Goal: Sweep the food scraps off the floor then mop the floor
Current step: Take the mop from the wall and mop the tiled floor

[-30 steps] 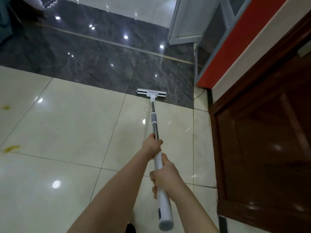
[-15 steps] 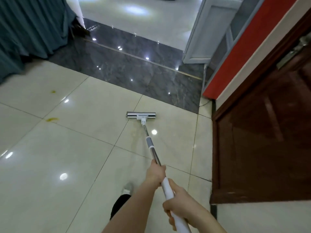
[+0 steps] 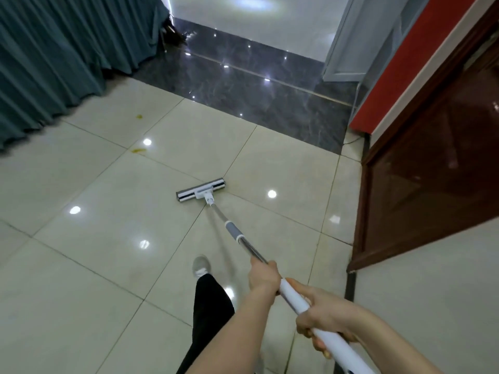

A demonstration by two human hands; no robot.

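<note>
Mopping is underway: both hands, left hand (image 3: 264,276) and right hand (image 3: 322,318), clench the mop (image 3: 201,190); 2 yellow scraps (image 3: 138,150) remain near the floor's (image 3: 81,265) curtain edge.

head cam | looks forward-down | floor (image 3: 113,265) near | single view

Readable text: none on any surface.
Mop (image 3: 200,191): no brand or label legible.
Door (image 3: 432,163): no sign or number.
</note>
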